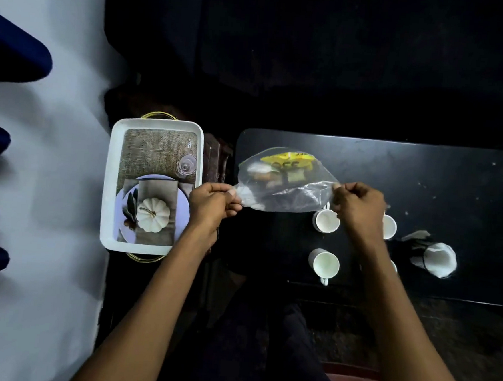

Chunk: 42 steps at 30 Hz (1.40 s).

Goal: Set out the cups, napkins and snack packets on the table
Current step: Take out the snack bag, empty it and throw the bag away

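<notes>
Clear, crinkled plastic forms the snack bag (286, 182) held up between both hands above the near-left part of the black rectangular table (423, 178); a yellow label and several small packets show through it. The left hand (213, 204) pinches the bag's left end with curled fingers and thumb, and the right hand (358, 203) grips its right end the same way. On the table below sit small white handled cups: one (327, 221) just beside the right hand, another (324, 264) nearer the table's front edge, and a third (389, 226) partly hidden behind the right wrist. Farther right lies a bundle of white napkins (437, 258). Left of the table rests a white rectangular tray (109, 180) printed with a pumpkin place setting.
</notes>
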Tool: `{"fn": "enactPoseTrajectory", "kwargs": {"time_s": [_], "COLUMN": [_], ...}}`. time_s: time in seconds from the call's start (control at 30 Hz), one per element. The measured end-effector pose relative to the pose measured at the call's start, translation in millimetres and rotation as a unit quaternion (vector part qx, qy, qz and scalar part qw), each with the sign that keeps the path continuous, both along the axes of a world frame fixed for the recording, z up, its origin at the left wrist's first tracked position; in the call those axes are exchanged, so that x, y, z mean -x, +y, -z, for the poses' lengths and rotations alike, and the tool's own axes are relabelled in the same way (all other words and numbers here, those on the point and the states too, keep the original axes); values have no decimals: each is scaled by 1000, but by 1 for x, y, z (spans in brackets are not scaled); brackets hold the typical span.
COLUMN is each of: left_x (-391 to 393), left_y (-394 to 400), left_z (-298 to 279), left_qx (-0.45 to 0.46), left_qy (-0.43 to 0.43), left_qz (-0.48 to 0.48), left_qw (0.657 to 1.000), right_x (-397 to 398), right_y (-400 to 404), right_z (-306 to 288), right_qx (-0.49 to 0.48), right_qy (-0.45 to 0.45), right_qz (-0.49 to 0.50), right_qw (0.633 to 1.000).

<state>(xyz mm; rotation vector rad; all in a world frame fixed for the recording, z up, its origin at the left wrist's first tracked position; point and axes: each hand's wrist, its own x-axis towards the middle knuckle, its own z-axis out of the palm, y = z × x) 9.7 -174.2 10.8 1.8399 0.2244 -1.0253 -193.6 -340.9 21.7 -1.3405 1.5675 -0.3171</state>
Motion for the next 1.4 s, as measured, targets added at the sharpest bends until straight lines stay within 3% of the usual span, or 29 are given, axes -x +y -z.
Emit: {"fn": "enactPoseTrajectory", "kwargs": {"time_s": [0.4,0.83,1.0,1.13,1.27,1.4], "left_x": [17,62,90,109,128,149], "left_y": [18,84,96,84,54,22], "left_z": [-38,-79,-105,-125,-134,-134], "left_qx": [-75,-150,-143,-75,1,63], "left_qy": [30,-8,-33,-62,-75,-17], "left_qz": [-1,-33,-28,-7,16,23], "left_qw": [997,988,989,995,997,998], "right_x": [17,59,75,69,53,44], "right_y": [16,86,83,72,69,85], "right_z": [-38,-49,-78,-101,-112,-114], "right_qx": [-80,-107,-85,-77,-128,-176], "right_qy": [8,57,1,-151,-271,-319], "right_qz": [-16,-154,-169,-126,-119,-154], "right_qw": [997,980,982,978,947,918]}}
